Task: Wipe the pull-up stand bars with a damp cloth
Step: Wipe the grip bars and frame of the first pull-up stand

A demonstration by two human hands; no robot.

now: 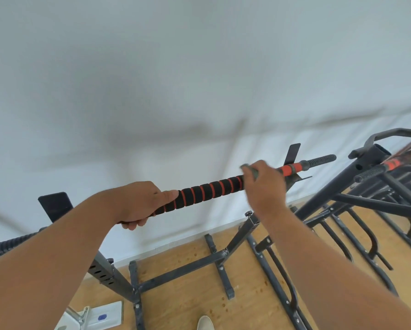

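Note:
The pull-up stand's top bar (207, 190) runs across the middle, wrapped in black foam with orange rings; its threaded ends stick out at both sides. My left hand (137, 203) grips the bar's left part, thumb along the foam. My right hand (264, 184) is wrapped round the bar further right, holding a grey-green cloth (249, 169) against it; only a corner of the cloth shows above my fingers. The hand looks blurred.
The stand's dark steel uprights and base (183, 270) stand on a wooden floor against a white wall. A second rack (366, 186) with its own bar crowds the right side. A white object (104, 315) lies at the bottom left, a shoe tip (205, 322) at the bottom.

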